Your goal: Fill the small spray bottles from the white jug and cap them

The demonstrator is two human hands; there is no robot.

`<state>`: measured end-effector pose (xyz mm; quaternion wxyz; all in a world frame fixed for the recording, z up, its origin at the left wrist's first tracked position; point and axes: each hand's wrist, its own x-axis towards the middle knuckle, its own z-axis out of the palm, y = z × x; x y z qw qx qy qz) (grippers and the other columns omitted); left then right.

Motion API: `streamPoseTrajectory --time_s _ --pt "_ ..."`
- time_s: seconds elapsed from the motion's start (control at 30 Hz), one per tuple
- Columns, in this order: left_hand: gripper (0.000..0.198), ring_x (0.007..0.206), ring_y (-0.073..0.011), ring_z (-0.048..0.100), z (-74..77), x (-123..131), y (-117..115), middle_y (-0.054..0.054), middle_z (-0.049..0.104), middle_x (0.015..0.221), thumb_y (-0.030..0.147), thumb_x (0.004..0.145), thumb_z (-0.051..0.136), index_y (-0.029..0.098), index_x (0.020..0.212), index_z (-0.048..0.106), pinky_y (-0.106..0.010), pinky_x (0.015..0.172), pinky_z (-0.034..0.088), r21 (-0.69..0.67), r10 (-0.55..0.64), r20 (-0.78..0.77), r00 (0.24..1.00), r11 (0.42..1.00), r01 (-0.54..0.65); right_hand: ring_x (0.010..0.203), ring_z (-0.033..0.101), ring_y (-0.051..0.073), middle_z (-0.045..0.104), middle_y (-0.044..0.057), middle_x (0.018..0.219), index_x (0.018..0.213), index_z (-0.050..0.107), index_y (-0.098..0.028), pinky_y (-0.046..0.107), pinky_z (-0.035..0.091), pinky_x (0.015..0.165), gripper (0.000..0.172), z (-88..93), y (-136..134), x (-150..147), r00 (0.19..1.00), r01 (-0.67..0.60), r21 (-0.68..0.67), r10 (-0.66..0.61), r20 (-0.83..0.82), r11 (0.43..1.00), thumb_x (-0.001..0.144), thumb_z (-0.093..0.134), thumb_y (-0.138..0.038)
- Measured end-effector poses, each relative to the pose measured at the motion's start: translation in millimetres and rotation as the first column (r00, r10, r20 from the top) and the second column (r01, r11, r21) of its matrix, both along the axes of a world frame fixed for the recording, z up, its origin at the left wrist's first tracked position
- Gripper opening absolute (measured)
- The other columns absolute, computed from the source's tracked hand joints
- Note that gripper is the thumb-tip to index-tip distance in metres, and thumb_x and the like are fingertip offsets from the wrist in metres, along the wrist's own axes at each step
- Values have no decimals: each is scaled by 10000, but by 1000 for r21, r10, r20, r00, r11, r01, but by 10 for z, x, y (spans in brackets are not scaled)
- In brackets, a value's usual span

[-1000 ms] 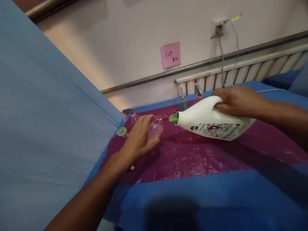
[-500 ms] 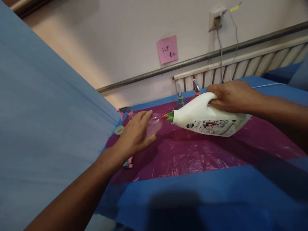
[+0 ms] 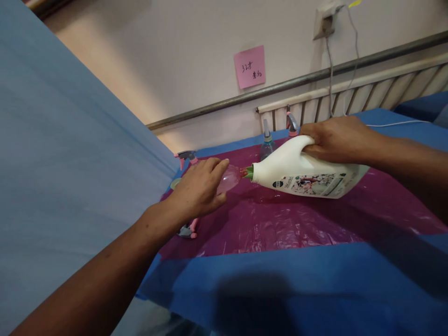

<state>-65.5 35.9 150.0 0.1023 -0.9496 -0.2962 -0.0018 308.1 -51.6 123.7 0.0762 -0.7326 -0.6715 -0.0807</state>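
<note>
My left hand (image 3: 201, 189) is wrapped round a clear pink spray bottle (image 3: 230, 178), tilted with its open neck to the right. My right hand (image 3: 336, 138) grips the handle of a large white detergent jug (image 3: 297, 170), held on its side with the mouth to the left. The jug's green spout (image 3: 249, 172) meets the bottle's neck; whether liquid flows I cannot tell. Below my left hand lies a loose grey and pink spray head (image 3: 189, 229). A green ring-shaped cap (image 3: 175, 183) is partly hidden behind my left wrist.
Behind stand a blue spray bottle (image 3: 268, 147) and other sprayers with pink and grey heads (image 3: 292, 125) (image 3: 187, 157). Purple plastic sheeting (image 3: 266, 224) covers part of the blue tabletop (image 3: 259, 275). A blue curtain (image 3: 77, 163) hangs at left. A pink note (image 3: 249, 67) is on the wall.
The view has shifted slightly, moving the background a little right and up. Both hands keep their holds, and the jug's spout stays at the bottle's neck.
</note>
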Motion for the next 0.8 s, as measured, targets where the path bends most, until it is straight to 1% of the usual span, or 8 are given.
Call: streamPoseTrajectory --time_s 0.13,0.3,0.43,0.63,0.8 --pt "822 1454 -434 606 30 21 -28 -233 593 1610 292 878 747 152 1641 474 -564 1191 530 19 18 -66 998 1000 -17 832 688 289 839 101 1057 1309 759 -295 363 298 652 439 9 20 -27 1000 -15 -27 15 24 1000 1039 509 -534" --pt "836 1517 -411 568 121 83 -116 -255 540 1678 308 936 702 114 1694 406 -526 1209 520 17 49 -195 980 999 -47 910 736 333 849 101 1129 1394 736 -318 367 319 670 480 15 48 -60 997 -5 -54 9 79 999 1049 495 -547" --pt "862 1533 -419 557 149 122 -141 -253 549 1680 317 945 698 102 1718 384 -523 1215 508 12 81 -250 965 997 -80 941 744 343 848 109 1128 1393 735 -316 373 323 670 482 32 63 -98 995 3 -88 6 102 996 1057 475 -543" --pt "910 1479 -426 590 150 145 -99 -265 535 1690 344 952 711 65 1743 356 -530 1204 513 4 89 -311 946 996 -92 934 730 326 842 116 1124 1356 740 -303 372 325 685 463 81 78 -168 992 15 -112 -1 127 994 1044 478 -522" --pt "923 1444 -427 610 157 143 -61 -260 562 1659 339 930 730 93 1744 370 -515 1151 532 0 77 -318 945 997 -81 947 733 321 839 111 1145 1317 722 -305 366 315 664 436 111 95 -206 991 28 -145 -8 133 989 1041 466 -525"
